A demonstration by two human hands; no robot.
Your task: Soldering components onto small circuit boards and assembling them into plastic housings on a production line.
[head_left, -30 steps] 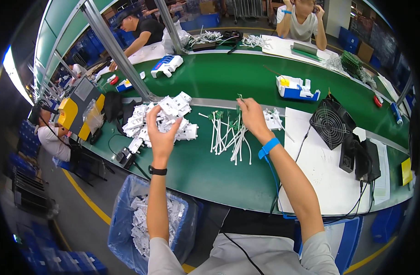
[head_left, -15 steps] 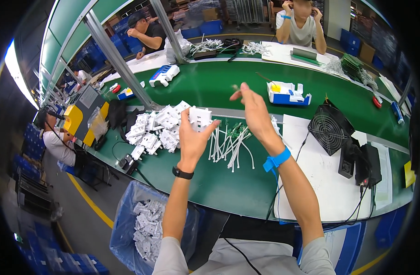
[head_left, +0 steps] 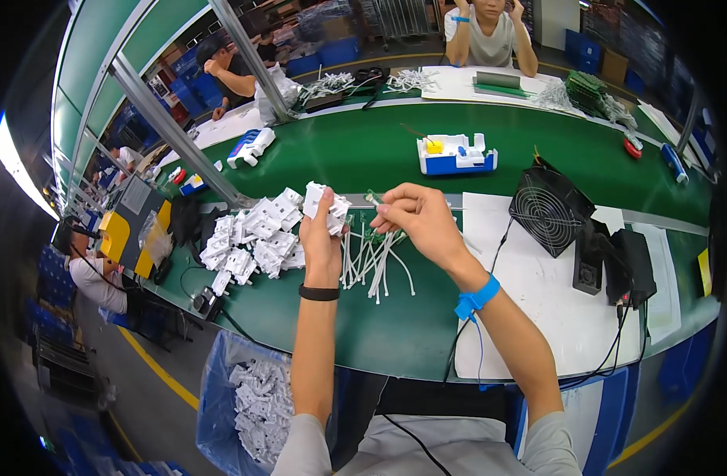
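Observation:
Upright in my left hand [head_left: 321, 247], a white plastic housing [head_left: 316, 200] sits between thumb and fingers. Just to its right, my right hand [head_left: 424, 220] pinches a small green circuit board [head_left: 371, 197] by its end, apart from the housing. Below my right hand lies a bunch of white cables [head_left: 377, 274] with small green boards at their far ends. A heap of similar white housings [head_left: 256, 234] is spread to the left of my left hand.
Behind the bench runs a green belt [head_left: 324, 155] carrying a blue-and-white casing [head_left: 459, 159]. At right, a black fan [head_left: 547, 208] and power box [head_left: 629, 270] stand by a white sheet [head_left: 506, 317]. A lined bin [head_left: 213, 397] of white parts is below left. People sit beyond.
My right hand has come down and in toward my left hand, its fingers now bent in a pinch. The housing in my left hand has been tilted. The whole view has shifted slightly.

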